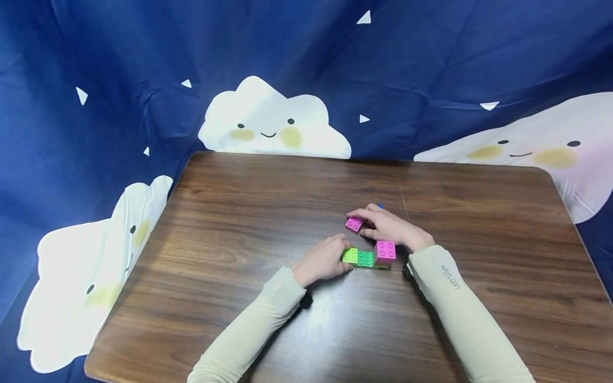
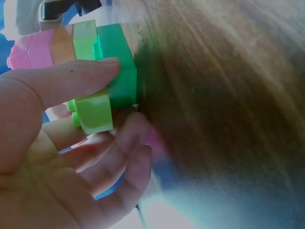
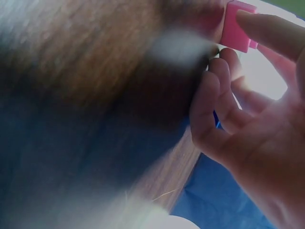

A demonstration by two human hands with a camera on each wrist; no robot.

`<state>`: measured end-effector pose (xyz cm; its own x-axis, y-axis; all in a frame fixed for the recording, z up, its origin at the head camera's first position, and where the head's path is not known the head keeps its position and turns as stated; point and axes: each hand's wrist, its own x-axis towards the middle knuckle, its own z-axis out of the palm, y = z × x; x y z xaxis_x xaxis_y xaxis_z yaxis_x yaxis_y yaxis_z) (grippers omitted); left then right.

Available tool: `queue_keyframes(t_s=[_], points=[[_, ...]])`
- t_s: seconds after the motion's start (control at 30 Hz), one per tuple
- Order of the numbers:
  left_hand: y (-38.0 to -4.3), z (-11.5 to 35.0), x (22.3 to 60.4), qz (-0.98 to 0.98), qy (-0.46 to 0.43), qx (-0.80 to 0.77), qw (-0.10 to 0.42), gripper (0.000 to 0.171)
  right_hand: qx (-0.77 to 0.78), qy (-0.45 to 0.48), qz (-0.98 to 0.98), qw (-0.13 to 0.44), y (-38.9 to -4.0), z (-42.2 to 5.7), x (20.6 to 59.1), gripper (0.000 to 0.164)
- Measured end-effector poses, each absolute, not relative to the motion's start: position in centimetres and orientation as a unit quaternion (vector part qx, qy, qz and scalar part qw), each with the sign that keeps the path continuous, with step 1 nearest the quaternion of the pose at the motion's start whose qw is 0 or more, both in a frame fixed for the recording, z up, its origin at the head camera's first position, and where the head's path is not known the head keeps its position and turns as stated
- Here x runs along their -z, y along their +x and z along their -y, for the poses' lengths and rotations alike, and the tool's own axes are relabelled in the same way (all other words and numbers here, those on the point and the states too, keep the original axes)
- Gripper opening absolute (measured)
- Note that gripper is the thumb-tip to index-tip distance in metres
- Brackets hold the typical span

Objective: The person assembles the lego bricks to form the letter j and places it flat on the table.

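Left hand (image 1: 325,259) pinching studded green block row (image 1: 366,259), one end pink-topped; right hand (image 1: 390,227) pinching pink brick (image 1: 354,224).

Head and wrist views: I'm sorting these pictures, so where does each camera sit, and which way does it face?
Head: worn on the head, facing forward and down over the table and blue cloth; the left hand, right hand and pale sleeves show.
Left wrist: on that wrist, facing the joined blocks; the left hand's palm side shows.
Right wrist: on that wrist, facing the separate pink block; the right hand's palm side shows.
Shared: head and left wrist both show the joined blocks.
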<state>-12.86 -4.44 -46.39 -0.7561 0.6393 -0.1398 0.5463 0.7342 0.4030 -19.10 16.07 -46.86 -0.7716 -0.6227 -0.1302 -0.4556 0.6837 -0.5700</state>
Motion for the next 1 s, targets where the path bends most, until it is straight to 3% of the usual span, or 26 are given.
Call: queue_keyframes(t_s=[0.37, 1.0], points=[[-12.6, 4.4, 46.3, -0.921, 0.320, -0.178, 0.135, 0.021, 0.265, -0.287, -0.907, 0.159, -18.9, -16.5, 47.2, 0.034], [-12.8, 4.3, 46.5, -0.920, 0.322, -0.177, 0.134, 0.015, 0.327, -0.256, -0.900, 0.132, -18.7, -17.2, 47.1, 0.028]])
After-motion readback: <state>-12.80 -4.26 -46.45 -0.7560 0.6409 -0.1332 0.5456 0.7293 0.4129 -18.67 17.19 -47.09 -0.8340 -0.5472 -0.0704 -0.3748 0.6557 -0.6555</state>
